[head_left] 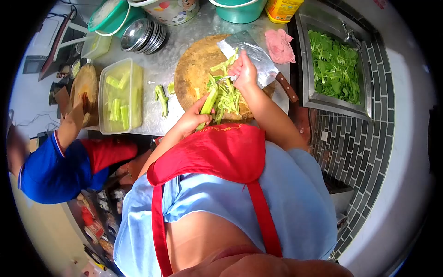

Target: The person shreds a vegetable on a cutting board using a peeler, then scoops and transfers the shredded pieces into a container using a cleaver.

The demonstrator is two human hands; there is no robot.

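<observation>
My left hand (193,117) is wrapped round a pale green stalk (210,102) over the near left part of a round wooden chopping board (188,57). Close to the stalk's upper end, my right hand (243,71) has its fingers closed on a thin tool, mostly hidden, whose metal part shows near the stalk. Green peelings (229,99) lie heaped on the board between and below my hands. A wide cleaver (251,53) rests flat across the board's right side, its brown handle pointing down to the right.
Left of the board are a plastic tub (121,97) of cut stalks, stacked metal bowls (143,37) and loose peelings (161,99). A pink cloth (279,46) and a sink (364,99) of leafy greens are right. A co-worker (60,161) in blue stands left.
</observation>
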